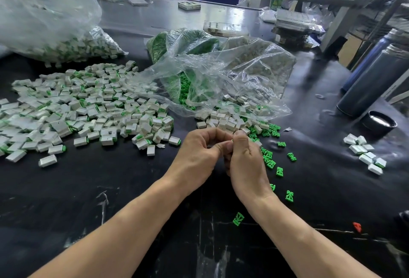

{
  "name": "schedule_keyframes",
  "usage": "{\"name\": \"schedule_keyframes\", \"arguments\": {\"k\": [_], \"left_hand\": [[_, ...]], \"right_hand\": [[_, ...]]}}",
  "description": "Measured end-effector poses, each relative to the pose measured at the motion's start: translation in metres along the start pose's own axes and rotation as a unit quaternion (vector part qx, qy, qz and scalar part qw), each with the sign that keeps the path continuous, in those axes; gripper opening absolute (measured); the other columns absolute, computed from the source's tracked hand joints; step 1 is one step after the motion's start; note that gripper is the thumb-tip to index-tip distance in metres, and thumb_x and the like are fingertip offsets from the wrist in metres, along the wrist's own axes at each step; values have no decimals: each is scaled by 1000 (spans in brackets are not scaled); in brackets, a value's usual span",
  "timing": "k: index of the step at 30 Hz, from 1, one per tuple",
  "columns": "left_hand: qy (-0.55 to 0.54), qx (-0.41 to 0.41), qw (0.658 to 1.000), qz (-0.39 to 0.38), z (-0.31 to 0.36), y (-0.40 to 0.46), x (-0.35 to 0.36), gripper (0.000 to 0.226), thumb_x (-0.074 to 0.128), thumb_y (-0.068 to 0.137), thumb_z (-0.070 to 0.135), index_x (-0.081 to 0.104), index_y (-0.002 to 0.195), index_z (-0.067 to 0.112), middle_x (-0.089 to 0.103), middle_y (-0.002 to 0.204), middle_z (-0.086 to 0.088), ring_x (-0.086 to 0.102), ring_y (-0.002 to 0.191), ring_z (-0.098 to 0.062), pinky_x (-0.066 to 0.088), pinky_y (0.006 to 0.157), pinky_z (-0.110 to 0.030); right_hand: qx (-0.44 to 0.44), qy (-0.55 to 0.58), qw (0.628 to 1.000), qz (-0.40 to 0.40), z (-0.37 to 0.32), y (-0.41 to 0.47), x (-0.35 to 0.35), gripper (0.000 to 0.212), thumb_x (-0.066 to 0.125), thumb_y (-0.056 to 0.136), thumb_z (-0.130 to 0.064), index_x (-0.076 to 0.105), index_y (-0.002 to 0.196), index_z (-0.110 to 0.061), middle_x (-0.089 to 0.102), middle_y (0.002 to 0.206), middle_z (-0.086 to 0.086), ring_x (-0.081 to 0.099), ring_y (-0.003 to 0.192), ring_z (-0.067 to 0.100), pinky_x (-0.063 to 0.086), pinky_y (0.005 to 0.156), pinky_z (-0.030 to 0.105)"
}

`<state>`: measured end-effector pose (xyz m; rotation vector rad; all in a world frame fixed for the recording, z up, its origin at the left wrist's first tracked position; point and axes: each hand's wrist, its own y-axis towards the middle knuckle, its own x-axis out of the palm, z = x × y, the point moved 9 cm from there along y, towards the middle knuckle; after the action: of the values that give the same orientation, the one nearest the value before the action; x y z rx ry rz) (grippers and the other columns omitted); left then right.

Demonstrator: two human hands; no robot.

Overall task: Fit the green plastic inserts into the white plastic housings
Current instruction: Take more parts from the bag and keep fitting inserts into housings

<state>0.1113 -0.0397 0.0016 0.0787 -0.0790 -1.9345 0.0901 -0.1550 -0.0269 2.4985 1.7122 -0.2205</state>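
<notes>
My left hand [197,156] and my right hand [245,162] meet above the black table [110,189], fingers curled together around a small part almost wholly hidden between them; only a sliver of green shows at the fingertips. Loose green inserts [270,162] lie scattered just right of my right hand. A small heap of empty white housings [228,122] sits right behind my hands. A wide pile of white housings with green inserts fitted [88,109] spreads over the left of the table.
An open clear bag of green inserts [188,91] lies behind the hands, another bag of housings [55,34] at far left. A dark flask [374,82] and its cap [380,122] stand right, near a small cluster of housings [365,153]. A red piece [357,226] lies at lower right.
</notes>
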Motion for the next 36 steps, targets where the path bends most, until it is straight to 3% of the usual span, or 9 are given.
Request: {"name": "schedule_keyframes", "arguments": {"k": [5,9,14,16,21,24,28,32,36], "left_hand": [[-13,-2,1000,3,1,0,0,7,67,94,0,73,94,-4,75,92,-23,67,79,-14,54,77,-22],[-20,-2,1000,4,1,1,1,5,70,92,2,74,90,2,74,80,-7,66,74,-9,53,72,-19],[-17,2,1000,3,3,1,2,2,72,92,5,73,93,4,75,85,-11,67,78,-19,57,83,-41],[-13,13,1000,7,6,1,-1,1,72,92,4,73,92,4,76,89,-16,70,76,-20,59,77,-34],[53,49,996,43,14,4,-18,9,75,90,5,77,90,14,78,86,1,73,85,-10,56,78,-18],[63,41,996,49,14,4,-24,10,77,87,3,76,93,11,78,87,1,74,84,-9,54,74,-14],[92,36,994,51,16,4,-29,18,79,85,3,76,95,17,75,81,-1,69,74,-5,51,71,-13],[183,35,981,46,18,3,-32,18,76,90,11,78,93,28,71,79,10,65,74,-3,52,73,-19],[404,5,910,91,19,3,-50,9,74,91,25,75,91,34,65,90,16,62,92,-9,51,87,-31]], "right_hand": [[-17,-23,1000,1,-2,0,0,67,27,90,-52,80,97,-13,75,89,9,67,86,28,52,78,43],[-4,4,1000,10,-1,-2,-2,66,30,90,-58,78,88,-13,55,60,-14,48,61,11,36,64,31],[11,67,997,-28,-3,-5,-2,59,33,104,-65,76,77,-33,48,47,-13,43,42,1,34,43,22],[-5,67,997,-41,-9,-5,-3,63,30,105,-66,77,79,-32,49,47,-10,41,40,4,30,39,22],[-66,14,997,-26,-21,-3,-17,53,49,101,-56,69,81,-11,59,66,0,49,59,17,36,60,40],[-108,-6,993,-45,-30,-6,-17,23,63,102,-36,71,90,-18,66,72,-8,55,63,5,41,63,33],[-120,-30,991,-44,-33,-6,-17,14,67,101,-27,73,92,-19,68,74,-9,59,66,4,44,65,27],[-119,-78,989,-38,-30,-5,-17,15,67,101,-29,72,87,-24,70,76,-6,62,72,10,48,69,26],[-95,-135,986,-10,-19,2,-26,15,69,99,-30,69,84,-27,63,67,-19,53,63,0,41,60,14]]}}
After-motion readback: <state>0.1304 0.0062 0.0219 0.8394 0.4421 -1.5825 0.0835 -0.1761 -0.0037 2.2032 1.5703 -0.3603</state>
